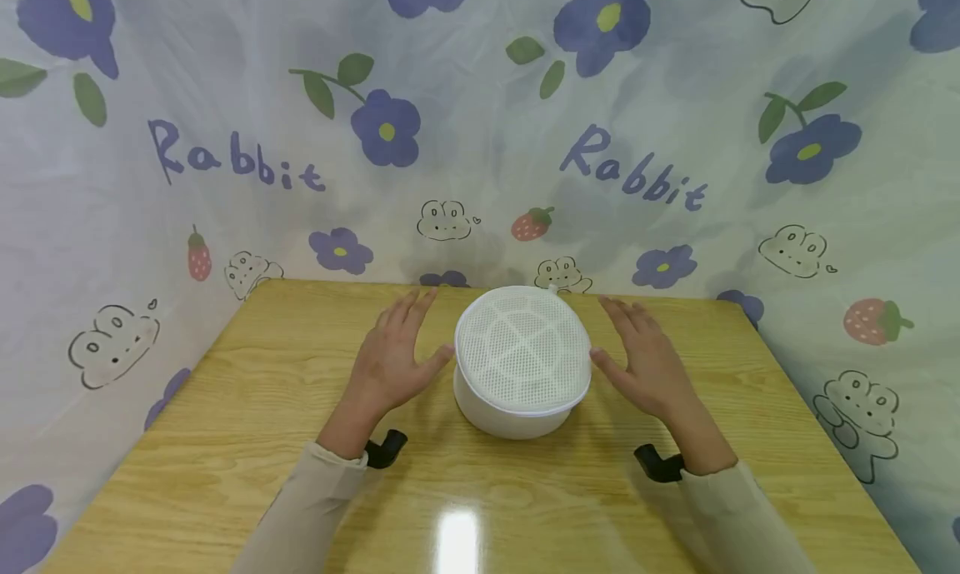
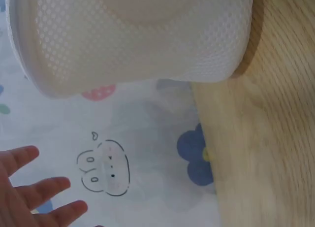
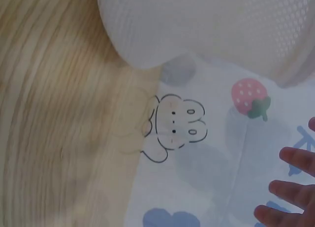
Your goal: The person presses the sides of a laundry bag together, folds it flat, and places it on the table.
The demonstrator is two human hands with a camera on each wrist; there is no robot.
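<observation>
A round white mesh laundry bag (image 1: 522, 353) stands upright on the wooden table, its flat mesh top facing up and a small tab at its back edge. On its left side is my left hand (image 1: 393, 359), fingers spread and straight, the thumb tip right at the bag's rim. My right hand (image 1: 643, 357) mirrors it on the other side, palm turned inward, thumb tip close to the rim. Neither hand grips anything. The bag's mesh side wall (image 2: 142, 45) fills the upper part of the left wrist view, with left fingertips (image 2: 54, 187) below it.
The wooden table (image 1: 300, 324) has a light grain and a bright reflection near the front. A white cloth (image 1: 480, 124) printed with flowers, rabbits and strawberries hangs behind and at both sides. Black curved pieces (image 1: 387, 449) sit at each wrist.
</observation>
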